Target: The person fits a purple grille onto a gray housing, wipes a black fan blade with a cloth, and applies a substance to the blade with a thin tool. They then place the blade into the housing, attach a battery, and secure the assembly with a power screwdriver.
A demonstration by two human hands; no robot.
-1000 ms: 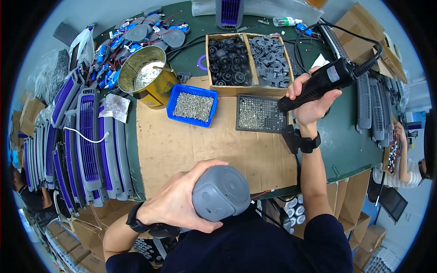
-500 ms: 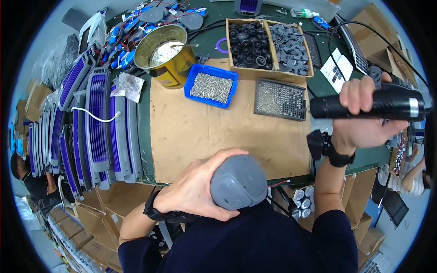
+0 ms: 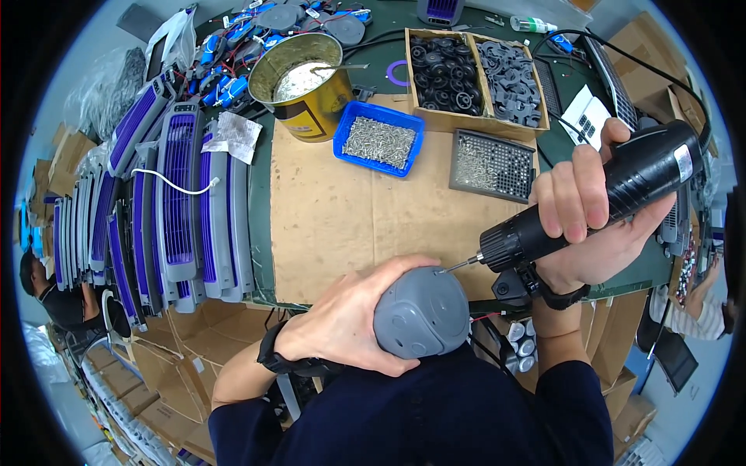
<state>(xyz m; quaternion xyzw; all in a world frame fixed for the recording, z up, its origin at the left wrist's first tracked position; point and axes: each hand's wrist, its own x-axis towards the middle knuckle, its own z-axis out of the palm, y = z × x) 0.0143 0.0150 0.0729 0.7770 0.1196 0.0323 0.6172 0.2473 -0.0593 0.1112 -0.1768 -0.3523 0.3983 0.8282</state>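
Note:
My left hand [image 3: 346, 318] grips a rounded grey plastic housing [image 3: 423, 312] against my body at the near edge of the table. My right hand [image 3: 590, 217] holds a black electric screwdriver [image 3: 598, 202]. Its bit tip touches the top of the grey housing. A black cable runs from the screwdriver's rear up to the right.
Brown cardboard [image 3: 365, 210] covers the green table. On it stand a blue tray of screws [image 3: 380, 141], a dark grid tray of screws [image 3: 492, 165], a brass-coloured tin [image 3: 305, 81] and cardboard boxes of black parts [image 3: 474, 74]. Grey-and-purple panels [image 3: 167, 194] are stacked at left. Another person [image 3: 50, 291] is at far left.
My right hand has brought the screwdriver down from the right, tilting it until its bit meets the grey housing. My left hand has kept its grip on the housing.

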